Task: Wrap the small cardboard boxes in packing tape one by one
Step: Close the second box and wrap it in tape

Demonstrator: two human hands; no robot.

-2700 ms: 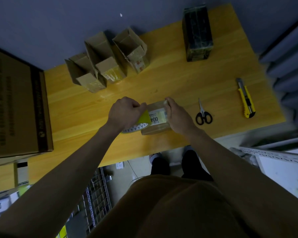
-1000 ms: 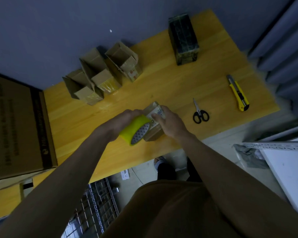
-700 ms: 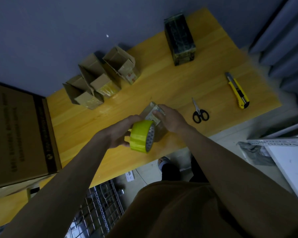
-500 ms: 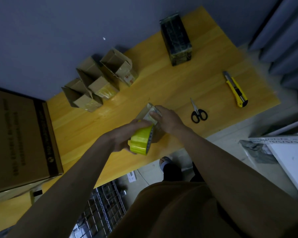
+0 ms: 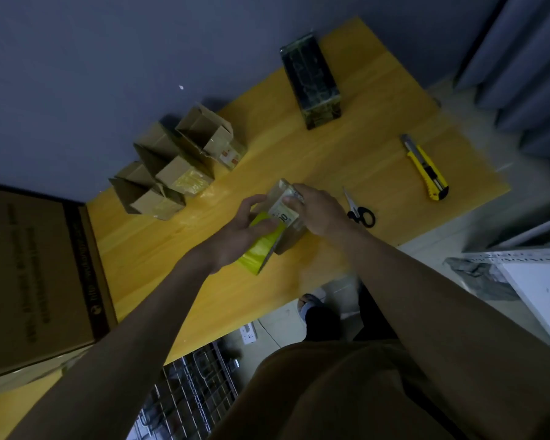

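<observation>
Left hand curled round a yellow roll of packing tape, pressed against a small brown cardboard box with a white label. Right hand gripping that box, mid-front on the yellow wooden table. Black-handled scissors just beside.

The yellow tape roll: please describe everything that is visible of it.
The yellow tape roll looks like glossy, bright yellow plastic packing tape. It is tilted on edge above the wooden table, pressed against the near-left side of the small cardboard box. The left hand grips it from the left, partly covering it. Its core is hidden.
</observation>
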